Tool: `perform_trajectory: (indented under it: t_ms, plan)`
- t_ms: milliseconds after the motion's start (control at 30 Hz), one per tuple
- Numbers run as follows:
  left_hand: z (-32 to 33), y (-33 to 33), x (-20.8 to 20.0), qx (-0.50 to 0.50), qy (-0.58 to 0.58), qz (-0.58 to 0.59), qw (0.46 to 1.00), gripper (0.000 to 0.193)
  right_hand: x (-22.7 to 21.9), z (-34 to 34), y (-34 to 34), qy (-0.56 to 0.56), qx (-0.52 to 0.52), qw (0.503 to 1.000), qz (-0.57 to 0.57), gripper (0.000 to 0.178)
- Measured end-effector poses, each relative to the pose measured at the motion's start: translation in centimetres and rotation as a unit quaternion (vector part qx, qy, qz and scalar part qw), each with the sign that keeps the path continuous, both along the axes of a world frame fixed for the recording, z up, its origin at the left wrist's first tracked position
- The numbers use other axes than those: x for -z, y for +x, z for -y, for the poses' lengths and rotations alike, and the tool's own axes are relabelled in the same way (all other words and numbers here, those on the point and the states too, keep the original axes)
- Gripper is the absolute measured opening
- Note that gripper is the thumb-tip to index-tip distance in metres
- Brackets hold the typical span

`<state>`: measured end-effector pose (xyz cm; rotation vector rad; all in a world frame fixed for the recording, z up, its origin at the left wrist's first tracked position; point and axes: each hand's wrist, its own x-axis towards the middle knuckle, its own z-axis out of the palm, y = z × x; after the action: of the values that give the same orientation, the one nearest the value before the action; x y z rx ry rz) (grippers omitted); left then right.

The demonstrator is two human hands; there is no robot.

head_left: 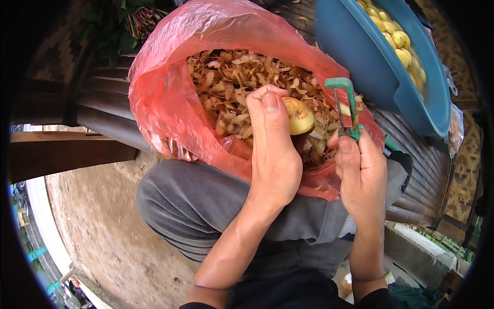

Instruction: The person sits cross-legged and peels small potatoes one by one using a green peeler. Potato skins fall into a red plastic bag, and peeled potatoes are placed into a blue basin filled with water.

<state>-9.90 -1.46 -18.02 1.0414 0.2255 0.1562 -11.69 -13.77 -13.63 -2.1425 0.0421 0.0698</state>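
My left hand [274,139] is closed round a potato [300,119], whose pale peeled end sticks out to the right while brownish skin shows on its upper part. A green peeler [346,105] stands upright in my right hand [362,167], pinched by its lower end between thumb and fingers. A strip of peel is caught in the peeler's frame. The two hands are apart, and the blade does not touch the potato. Beneath them a red plastic bag [170,85] gapes wide, holding a heap of potato peelings [231,77].
At the upper right a blue tub [355,56] holds many peeled potatoes [401,41] in water. Leafy greens with reddish stems [144,23] lie at the upper left. The bag rests on a slatted bamboo bench [419,177], against my bent leg [206,198] in grey trousers.
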Motion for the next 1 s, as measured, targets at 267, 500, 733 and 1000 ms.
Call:
perform_trajectory:
  t_ms: [267, 500, 733, 1000]
  plan:
    - [-0.3, -0.1, 0.1, 0.023, 0.052, 0.024, 0.998, 0.038, 1.8, -0.6, -0.1, -0.052, -0.032, 0.998, 0.035, 0.020]
    - [-0.2, -0.1, -0.4, 0.019, 0.029, -0.045, 0.998, 0.050, 1.1, -0.9, -1.6, -0.033, -0.082, 0.994, 0.065, 0.021]
    - [-0.5, -0.1, -0.6, 0.008, 0.046, -0.008, 0.999, 0.050, 2.3, -0.9, -1.1, -0.005, 0.036, 0.999, -0.001, 0.017]
    - [-0.5, -0.3, -1.0, 0.074, 0.046, -0.006, 0.996, 0.034, 2.4, -1.0, -1.6, 0.050, -0.029, 0.996, 0.067, 0.019]
